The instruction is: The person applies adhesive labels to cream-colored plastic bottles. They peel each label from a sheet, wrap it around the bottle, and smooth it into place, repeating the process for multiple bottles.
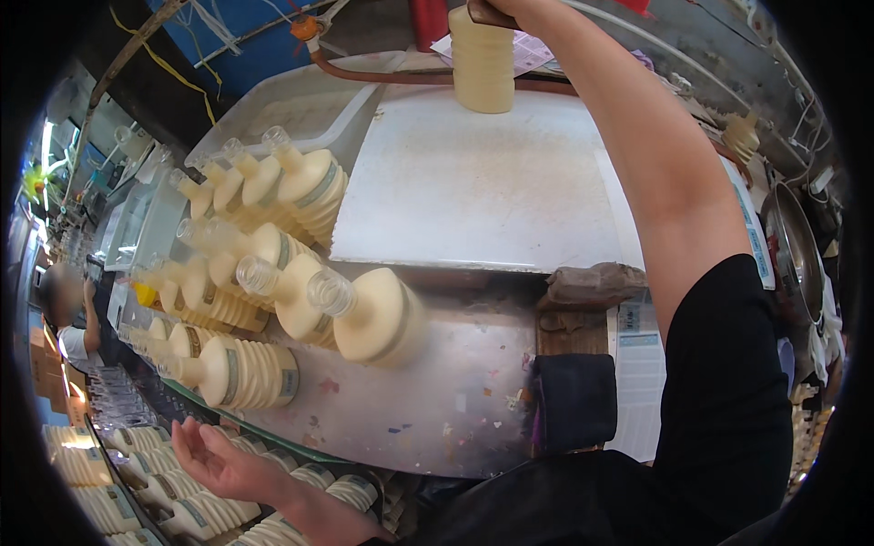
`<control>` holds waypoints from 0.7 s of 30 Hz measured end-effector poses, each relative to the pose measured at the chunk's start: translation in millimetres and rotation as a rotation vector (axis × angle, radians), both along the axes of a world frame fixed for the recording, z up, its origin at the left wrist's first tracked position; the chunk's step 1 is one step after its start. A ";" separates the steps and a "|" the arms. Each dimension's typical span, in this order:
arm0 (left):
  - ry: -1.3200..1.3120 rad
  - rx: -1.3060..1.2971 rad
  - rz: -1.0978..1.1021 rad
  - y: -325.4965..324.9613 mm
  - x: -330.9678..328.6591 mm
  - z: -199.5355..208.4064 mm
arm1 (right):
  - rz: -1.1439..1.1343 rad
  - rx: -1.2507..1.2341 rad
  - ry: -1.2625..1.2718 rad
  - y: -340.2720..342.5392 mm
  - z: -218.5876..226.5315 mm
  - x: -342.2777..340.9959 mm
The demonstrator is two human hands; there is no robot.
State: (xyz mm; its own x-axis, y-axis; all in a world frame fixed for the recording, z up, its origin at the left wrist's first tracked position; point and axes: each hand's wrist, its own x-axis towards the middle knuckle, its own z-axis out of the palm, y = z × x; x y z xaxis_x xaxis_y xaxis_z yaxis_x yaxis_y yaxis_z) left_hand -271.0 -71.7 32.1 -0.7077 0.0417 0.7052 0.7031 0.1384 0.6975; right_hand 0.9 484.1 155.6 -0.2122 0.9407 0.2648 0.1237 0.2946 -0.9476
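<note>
My right arm stretches to the far side, where my right hand [521,9] closes round the upper part of a cream ribbed bottle [483,71]. The upper edge of the head view cuts off most of its fingers. That bottle is upright at the far edge of a white board [464,191]. Low on the left, my left hand [217,462] is empty, palm turned up and fingers loosely apart. Closest to it on the bench is a lying cream bottle [238,371] with a ribbed body. Another bottle [378,318], with a clear neck, leans toward the left.
More cream bottles [309,182] lie in rows at left, beside a translucent bin [341,118]. Below the bench are many ribbed bottles [205,514]. A dark folded cloth [575,400] and printed sheets [637,382] lie at right. Another person [77,323] is far left.
</note>
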 end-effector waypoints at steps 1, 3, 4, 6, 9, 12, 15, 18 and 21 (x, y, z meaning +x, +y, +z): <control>-0.007 0.063 -0.007 0.1 6.8 0.7 | -0.009 0.204 -0.052 -1.6 -7.3 0.2; 0.122 0.105 -0.100 -9.5 14.6 -5.1 | -0.226 0.468 -0.364 -30.7 -16.0 0.2; 0.183 0.138 -0.153 -13.1 20.3 -7.1 | -0.344 0.609 -0.522 -52.5 -11.4 0.9; 0.494 0.063 -0.283 -1.2 48.6 7.2 | -0.346 0.576 -0.568 -74.9 -20.9 7.5; 0.426 -0.063 -0.682 2.6 91.9 18.0 | -0.181 0.543 -0.366 -130.8 -11.7 30.7; 0.292 -0.231 -0.963 23.1 124.9 28.2 | 0.023 0.397 -0.225 -197.3 24.8 51.9; 0.169 -0.324 -1.092 64.9 156.3 38.6 | 0.181 0.309 -0.250 -265.5 54.7 89.5; -0.131 -0.208 -1.388 90.2 187.2 32.2 | 0.414 0.349 -0.198 -319.3 56.0 98.4; -0.650 -0.311 -1.731 82.7 219.4 16.5 | 0.405 -0.010 -0.343 -365.8 47.0 123.8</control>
